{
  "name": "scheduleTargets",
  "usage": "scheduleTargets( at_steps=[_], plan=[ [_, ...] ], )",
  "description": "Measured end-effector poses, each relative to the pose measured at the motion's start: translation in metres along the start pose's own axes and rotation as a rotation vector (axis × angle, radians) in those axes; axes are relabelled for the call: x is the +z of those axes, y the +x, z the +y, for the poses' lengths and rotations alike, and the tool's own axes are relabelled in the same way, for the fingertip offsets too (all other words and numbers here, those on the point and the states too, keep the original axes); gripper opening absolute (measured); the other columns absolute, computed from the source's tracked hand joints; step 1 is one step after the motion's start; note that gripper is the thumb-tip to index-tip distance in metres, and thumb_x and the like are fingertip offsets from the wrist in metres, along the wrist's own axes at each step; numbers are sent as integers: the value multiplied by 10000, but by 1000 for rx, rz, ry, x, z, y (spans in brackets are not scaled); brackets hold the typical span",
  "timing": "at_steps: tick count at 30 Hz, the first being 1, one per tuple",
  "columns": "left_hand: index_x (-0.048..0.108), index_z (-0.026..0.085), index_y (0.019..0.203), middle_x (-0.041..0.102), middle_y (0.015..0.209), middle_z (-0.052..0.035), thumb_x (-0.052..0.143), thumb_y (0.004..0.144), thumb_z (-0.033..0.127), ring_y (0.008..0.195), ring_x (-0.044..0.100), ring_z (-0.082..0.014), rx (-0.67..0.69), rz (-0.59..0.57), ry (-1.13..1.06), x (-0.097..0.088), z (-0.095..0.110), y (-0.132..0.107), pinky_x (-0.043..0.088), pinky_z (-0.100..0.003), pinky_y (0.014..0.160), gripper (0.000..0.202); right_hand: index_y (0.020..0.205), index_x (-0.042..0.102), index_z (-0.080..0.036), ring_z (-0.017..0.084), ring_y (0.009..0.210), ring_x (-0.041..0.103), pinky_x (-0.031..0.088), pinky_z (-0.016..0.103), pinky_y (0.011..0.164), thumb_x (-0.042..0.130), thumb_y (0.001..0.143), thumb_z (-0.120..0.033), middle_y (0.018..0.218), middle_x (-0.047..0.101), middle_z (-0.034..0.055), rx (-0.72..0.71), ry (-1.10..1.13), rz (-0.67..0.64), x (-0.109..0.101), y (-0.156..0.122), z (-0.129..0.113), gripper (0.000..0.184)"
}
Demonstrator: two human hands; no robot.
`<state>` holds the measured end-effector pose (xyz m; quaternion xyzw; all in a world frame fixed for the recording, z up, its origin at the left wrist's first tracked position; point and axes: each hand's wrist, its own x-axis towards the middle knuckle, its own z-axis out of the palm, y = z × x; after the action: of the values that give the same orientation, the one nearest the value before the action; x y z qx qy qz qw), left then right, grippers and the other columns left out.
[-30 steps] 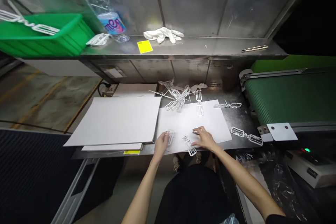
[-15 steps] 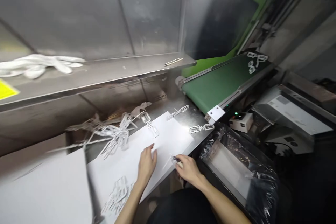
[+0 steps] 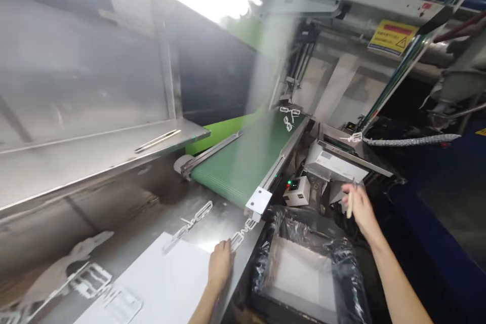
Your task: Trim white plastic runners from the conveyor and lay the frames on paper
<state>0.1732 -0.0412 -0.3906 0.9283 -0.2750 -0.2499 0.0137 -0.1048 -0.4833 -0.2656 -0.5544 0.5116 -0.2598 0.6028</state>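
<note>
My left hand is at the edge of the metal table, fingers drawn together at the near end of a white plastic frame piece; its thumb is hidden. Out to the right, my right hand is raised with its fingers closed around a small tool with a cream handle; its tip is too blurred to name. Another white frame piece lies partly on a white sheet. A further, blurred one is at the lower left.
A green conveyor belt carries white pieces at its far end. Below it stands a box lined with black plastic. Tweezers lie on the metal shelf. Beyond my right hand, a white piece shows by a machine's hopper.
The view has swung right. My left hand has moved from over the sheet to the frame piece by the conveyor. My right hand has gone out to the right with the small tool.
</note>
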Motion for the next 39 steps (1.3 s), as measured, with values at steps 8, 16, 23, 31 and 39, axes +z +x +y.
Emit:
scheduleTargets(
  at_steps=[8,16,23,31,39],
  plan=[
    [526,63,1488,603,1136,-121,652,917,417,912,641,-212,-368,58,-744,-85,1,-97,561,-479,1010,683,1396,511,-339,175,1060,608,558,354,862,559,956,-800,1196,570,56,672,702,-577,125,-129,91,640],
    [613,247,1426,580,1076,-60,782,946,302,870,588,-88,-540,251,-1149,-233,49,-290,564,-209,765,512,1555,536,-358,62,718,428,405,246,661,660,1039,-403,1127,527,64,235,607,-1214,235,-185,50,532],
    [684,414,1399,601,1009,-42,732,958,175,808,631,-96,-579,496,-1200,-249,79,-378,599,-209,698,504,1463,634,-398,84,817,554,488,198,708,671,1027,-296,1036,562,51,220,674,-1576,290,-197,6,450],
    [615,402,1334,632,1148,-5,760,922,124,872,706,-103,-559,832,-1073,-236,105,-404,639,-205,745,518,1430,660,-415,75,892,614,533,167,838,694,1004,-269,997,620,30,164,710,-1755,308,-211,-14,452],
    [618,316,1379,703,1182,15,593,941,-76,922,750,-102,-84,1026,-1158,-245,132,-386,636,-169,808,588,1234,776,-252,212,828,702,608,304,743,836,812,-351,957,674,117,406,629,-1648,320,-234,-35,438]
  ],
)
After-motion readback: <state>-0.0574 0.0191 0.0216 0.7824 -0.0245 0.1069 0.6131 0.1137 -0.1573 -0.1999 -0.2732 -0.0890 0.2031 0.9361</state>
